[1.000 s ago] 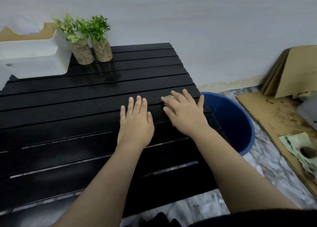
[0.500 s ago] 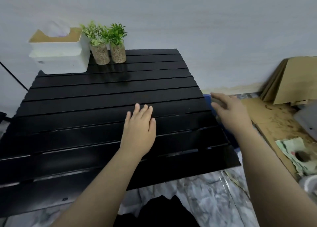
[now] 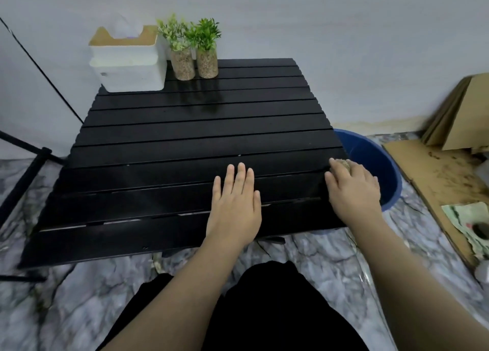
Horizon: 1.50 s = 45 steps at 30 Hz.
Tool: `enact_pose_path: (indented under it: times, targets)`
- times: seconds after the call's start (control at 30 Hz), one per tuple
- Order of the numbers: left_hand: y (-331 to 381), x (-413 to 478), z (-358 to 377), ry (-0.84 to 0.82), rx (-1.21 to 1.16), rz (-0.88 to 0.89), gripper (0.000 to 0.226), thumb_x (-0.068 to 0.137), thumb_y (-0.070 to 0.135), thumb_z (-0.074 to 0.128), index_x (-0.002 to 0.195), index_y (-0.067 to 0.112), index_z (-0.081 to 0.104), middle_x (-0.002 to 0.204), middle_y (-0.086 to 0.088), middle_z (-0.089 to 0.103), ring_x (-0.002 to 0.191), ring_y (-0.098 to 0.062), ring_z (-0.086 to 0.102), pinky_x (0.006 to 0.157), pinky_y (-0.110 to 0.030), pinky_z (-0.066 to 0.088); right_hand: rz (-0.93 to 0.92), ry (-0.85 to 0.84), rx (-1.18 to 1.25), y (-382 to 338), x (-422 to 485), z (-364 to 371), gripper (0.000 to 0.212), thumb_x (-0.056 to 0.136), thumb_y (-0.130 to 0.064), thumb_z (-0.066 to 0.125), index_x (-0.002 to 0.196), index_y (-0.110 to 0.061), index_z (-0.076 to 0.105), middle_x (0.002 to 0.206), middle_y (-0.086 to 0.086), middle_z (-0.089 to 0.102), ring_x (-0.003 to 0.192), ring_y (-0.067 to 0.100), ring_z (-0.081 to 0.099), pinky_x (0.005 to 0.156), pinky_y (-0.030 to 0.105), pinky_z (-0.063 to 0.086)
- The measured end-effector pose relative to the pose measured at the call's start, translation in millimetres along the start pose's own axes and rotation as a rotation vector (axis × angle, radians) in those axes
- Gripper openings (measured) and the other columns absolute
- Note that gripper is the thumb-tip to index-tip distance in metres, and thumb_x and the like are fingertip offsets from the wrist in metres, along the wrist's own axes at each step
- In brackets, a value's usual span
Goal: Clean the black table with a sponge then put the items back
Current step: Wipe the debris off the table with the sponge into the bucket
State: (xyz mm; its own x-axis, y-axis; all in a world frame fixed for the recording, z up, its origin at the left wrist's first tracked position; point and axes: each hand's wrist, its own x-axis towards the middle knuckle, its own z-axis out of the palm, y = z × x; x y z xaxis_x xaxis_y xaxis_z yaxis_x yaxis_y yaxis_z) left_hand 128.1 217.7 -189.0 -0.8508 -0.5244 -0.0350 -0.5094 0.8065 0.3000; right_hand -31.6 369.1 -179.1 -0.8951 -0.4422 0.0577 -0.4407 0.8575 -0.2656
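Right hand (image 3: 353, 189) curled over sponge (image 3: 342, 163) at black table (image 3: 185, 138) right edge, beside blue bucket (image 3: 381, 170); left hand (image 3: 234, 205) flat, fingers together (2 plants (image 3: 194, 51) far-left).

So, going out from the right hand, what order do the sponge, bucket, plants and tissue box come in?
1. Sponge, under the right hand.
2. Bucket, just right of it.
3. Plants, far back.
4. Tissue box, back-left corner.
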Motion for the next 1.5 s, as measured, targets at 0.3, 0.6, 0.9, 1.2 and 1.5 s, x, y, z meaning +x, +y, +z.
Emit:
enact_pose_path:
  times: [0.3,0.6,0.9,1.2,1.5]
  targets:
    - [-19,-2,-26,-0.019,-0.334,0.004,0.049,0.099,0.029,0.020,0.146,0.017,0.019,0.158,0.001,0.015,0.146,-0.012,0.001,0.118,-0.031,-0.002,-0.280,-0.017,-0.008,-15,-25,10,0.048,0.096,-0.042,0.026,0.142,-0.030,0.031,0.150,0.002,0.034,0.140,0.024,0.023,0.113,0.050,0.008]
    - [-218,-53,-77,0.073,-0.059,-0.257,0.049,0.099,0.030,0.028,0.145,0.012,0.027,0.156,-0.005,0.020,0.146,-0.021,0.008,0.119,-0.040,0.008,-0.286,0.065,-0.046,-153,-58,49,0.050,0.092,-0.033,0.032,0.138,-0.013,0.039,0.140,0.017,0.045,0.127,0.038,0.038,0.107,0.052,0.026]
    - [-227,-54,-66,0.078,0.000,-0.206,0.052,0.098,0.034,0.018,0.148,0.021,0.009,0.159,0.005,0.001,0.145,-0.011,-0.008,0.118,-0.033,-0.005,-0.476,-0.012,0.057,-170,-64,53,0.045,0.093,-0.036,0.032,0.133,-0.022,0.048,0.139,0.011,0.049,0.127,0.031,0.044,0.104,0.053,0.030]
    - [-231,-54,-76,0.106,-0.315,-0.164,0.047,0.099,0.026,0.026,0.146,0.018,0.022,0.157,0.004,0.013,0.144,-0.007,0.001,0.117,-0.028,-0.003,-0.378,0.037,-0.007,-241,-99,74,0.056,0.086,-0.036,0.025,0.132,-0.013,0.048,0.132,0.018,0.052,0.122,0.040,0.044,0.106,0.055,0.030]
    - [-277,-72,-84,0.105,-0.100,-0.221,0.050,0.099,0.028,0.026,0.147,0.017,0.017,0.158,0.001,0.007,0.146,-0.013,-0.002,0.116,-0.028,-0.004,-0.502,-0.108,0.066,-230,-100,63,0.049,0.094,-0.041,0.031,0.141,-0.031,0.033,0.152,0.002,0.031,0.141,0.026,0.022,0.114,0.047,0.011]
